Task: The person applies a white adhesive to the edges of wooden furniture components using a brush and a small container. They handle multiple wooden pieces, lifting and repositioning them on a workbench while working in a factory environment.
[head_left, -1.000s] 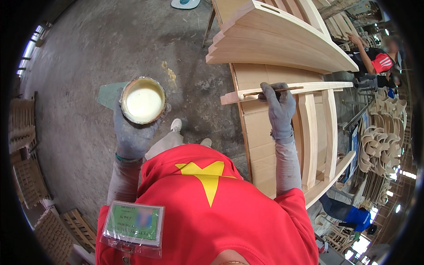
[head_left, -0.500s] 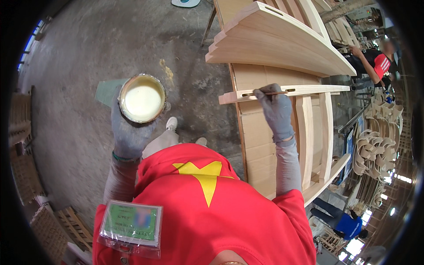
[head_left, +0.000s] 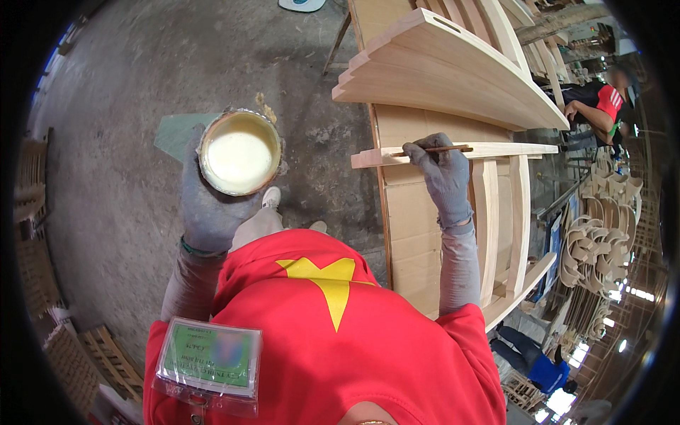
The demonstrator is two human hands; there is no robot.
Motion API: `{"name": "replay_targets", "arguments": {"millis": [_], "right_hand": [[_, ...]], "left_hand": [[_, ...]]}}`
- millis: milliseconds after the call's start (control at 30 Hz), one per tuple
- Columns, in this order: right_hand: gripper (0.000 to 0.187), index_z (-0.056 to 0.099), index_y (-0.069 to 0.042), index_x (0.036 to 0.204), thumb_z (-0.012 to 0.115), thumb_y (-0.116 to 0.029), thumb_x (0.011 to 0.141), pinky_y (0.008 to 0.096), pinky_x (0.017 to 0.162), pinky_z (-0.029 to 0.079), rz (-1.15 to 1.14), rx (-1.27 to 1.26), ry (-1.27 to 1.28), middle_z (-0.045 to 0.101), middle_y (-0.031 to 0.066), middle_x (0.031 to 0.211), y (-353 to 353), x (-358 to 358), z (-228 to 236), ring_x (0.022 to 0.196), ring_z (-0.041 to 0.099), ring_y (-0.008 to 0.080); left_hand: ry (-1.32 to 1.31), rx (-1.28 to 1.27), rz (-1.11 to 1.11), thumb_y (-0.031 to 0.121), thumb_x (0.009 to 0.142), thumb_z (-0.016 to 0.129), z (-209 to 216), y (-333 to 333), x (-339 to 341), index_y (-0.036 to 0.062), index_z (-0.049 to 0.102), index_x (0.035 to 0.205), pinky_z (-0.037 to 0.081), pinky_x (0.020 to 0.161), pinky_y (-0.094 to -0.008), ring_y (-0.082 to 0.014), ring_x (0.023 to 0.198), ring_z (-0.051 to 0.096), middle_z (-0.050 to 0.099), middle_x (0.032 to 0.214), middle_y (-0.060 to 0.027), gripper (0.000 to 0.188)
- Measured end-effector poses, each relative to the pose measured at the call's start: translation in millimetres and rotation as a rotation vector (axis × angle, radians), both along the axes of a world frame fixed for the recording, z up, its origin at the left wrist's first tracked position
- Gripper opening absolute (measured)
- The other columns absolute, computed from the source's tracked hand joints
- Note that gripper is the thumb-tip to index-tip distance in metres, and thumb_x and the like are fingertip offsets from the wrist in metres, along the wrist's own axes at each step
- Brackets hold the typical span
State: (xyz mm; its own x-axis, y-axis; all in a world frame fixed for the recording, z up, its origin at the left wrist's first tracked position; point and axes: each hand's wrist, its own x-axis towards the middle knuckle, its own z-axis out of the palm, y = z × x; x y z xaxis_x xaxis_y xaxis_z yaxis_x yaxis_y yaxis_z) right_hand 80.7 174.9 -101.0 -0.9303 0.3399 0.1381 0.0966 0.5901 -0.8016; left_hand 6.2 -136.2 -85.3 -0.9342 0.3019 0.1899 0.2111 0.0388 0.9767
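Note:
My left hand (head_left: 212, 211), in a grey glove, is wrapped round a round can (head_left: 206, 164) whose rim is crusted. Inside it is a creamy white liquid (head_left: 239, 157). My right hand (head_left: 448, 180), gloved as well, pinches a thin brown stick (head_left: 455, 148) that lies along the edge of a pale wooden rail (head_left: 528, 149). The stick's left tip is at the rail's edge, beside my fingers; whether it touches I cannot tell. The rail belongs to a slatted wooden frame (head_left: 520, 234) on a cardboard-covered table (head_left: 418, 234).
Curved wooden boards (head_left: 446, 71) stand on the table just beyond the rail. On the right are stacks of curved wooden parts (head_left: 595, 241), a person in black and red (head_left: 602, 106) and another in blue (head_left: 549, 372). Pallets (head_left: 110, 361) lie at the lower left.
My left hand has brought the can slightly right and away from me. The stick in my right hand has shifted a little along the rail.

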Motion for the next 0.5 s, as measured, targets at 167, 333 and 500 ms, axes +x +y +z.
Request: {"name": "replay_targets", "arguments": {"millis": [167,333,500], "right_hand": [[0.008,0.058,0.002,0.084,0.061,-0.003,0.079,0.0228,0.067,0.047,-0.132,-0.418,0.039,0.062,0.0063,0.077,17.4,12.3,6.0,0.072,0.058,0.0118],[0.011,0.057,0.005,0.088,0.059,0.004,0.078,0.0240,0.074,0.048,-0.246,-0.440,0.144,0.062,0.0094,0.084,20.0,32.3,26.4,0.078,0.059,0.0135],[0.010,0.057,0.005,0.087,0.059,0.004,0.077,0.0270,0.067,0.051,-0.449,-0.318,0.294,0.061,0.0120,0.079,-31.4,46.6,93.3,0.070,0.060,0.0161]], "left_hand": [[-0.076,0.186,-0.053,-0.004,0.056,0.077,2.4,7.8,-3.4,-0.0006,0.034,0.124,0.039,0.094,-0.0324,-0.0187,0.111,0.046,0.046,0.120,-0.0122,0.081],[-0.321,0.478,-0.290,0.016,0.078,0.062,2.6,22.2,-19.6,0.0019,0.038,0.124,0.043,0.091,-0.0368,-0.0218,0.110,0.048,0.047,0.121,-0.0115,0.054],[-0.895,0.991,-0.623,0.038,0.093,0.031,13.0,55.7,-34.3,0.0046,0.043,0.122,0.045,0.091,-0.0384,-0.0228,0.110,0.049,0.049,0.120,-0.0105,0.046]]}}
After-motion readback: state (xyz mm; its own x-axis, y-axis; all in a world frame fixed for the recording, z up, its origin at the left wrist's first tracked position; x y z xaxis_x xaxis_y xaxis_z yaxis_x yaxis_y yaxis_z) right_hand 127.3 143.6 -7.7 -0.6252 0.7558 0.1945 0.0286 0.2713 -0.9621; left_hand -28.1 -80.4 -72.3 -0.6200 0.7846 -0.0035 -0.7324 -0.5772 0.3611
